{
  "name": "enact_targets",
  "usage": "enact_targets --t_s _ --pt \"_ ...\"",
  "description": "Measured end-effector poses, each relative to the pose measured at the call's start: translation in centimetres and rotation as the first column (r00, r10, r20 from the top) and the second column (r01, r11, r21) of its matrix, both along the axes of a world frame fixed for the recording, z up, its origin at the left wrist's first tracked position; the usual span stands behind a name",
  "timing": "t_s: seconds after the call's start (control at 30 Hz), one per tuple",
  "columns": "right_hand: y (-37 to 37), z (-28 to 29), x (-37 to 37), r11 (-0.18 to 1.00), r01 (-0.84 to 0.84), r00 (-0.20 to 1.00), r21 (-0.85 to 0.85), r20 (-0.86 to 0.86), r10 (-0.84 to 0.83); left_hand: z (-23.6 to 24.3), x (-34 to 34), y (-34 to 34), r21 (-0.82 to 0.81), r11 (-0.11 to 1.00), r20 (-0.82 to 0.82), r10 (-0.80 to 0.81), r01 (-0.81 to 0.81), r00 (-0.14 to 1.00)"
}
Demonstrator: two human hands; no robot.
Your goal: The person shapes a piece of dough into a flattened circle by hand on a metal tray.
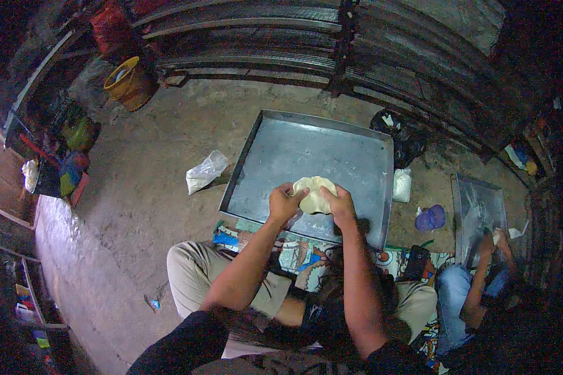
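A pale, flattened round of dough (314,194) hangs between my two hands, above the near part of a large metal tray (306,147). My left hand (285,202) pinches its left edge, thumb on top. On its right edge my right hand (340,205) grips with the thumb pressed in and the fingers tucked underneath. The dough's outline is uneven, with a slightly wavy lower rim. White flour dust streaks the tray's dark floor, and its low walls stand up all around. The undersides of my fingers are hidden behind the dough.
A plastic bag of white powder (207,172) lies left of the tray; another white bag (402,185) and a purple container (430,218) stand right. At far right a person (488,250) works over a smaller tray (481,203). A yellow bucket (130,84) stands back left.
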State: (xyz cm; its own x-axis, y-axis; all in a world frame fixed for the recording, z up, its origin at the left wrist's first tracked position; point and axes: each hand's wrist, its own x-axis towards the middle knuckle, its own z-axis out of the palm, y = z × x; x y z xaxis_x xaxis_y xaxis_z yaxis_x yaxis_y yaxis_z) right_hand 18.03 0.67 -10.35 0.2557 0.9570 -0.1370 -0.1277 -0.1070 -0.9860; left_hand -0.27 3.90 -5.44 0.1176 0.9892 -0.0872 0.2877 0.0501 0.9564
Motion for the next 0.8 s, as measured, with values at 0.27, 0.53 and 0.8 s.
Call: enact_targets --t_s 0.27,0.53,0.8 --pt "-0.9 5.5 -0.1 0.971 -0.213 0.882 -0.106 -0.449 0.145 0.2 -1.6 1.3 0.064 0.994 0.145 0.081 -0.091 0.986" --pt "0.3 2.1 0.3 0.998 0.027 0.923 -0.058 0.384 -0.003 2.2 -1.4 1.4 0.236 0.964 -0.131 0.155 -0.121 0.979" --pt "-0.3 1.1 1.5 0.973 0.036 0.915 -0.226 0.400 0.059 -0.5 -1.8 2.7 0.778 0.599 -0.172 0.493 -0.190 0.853"
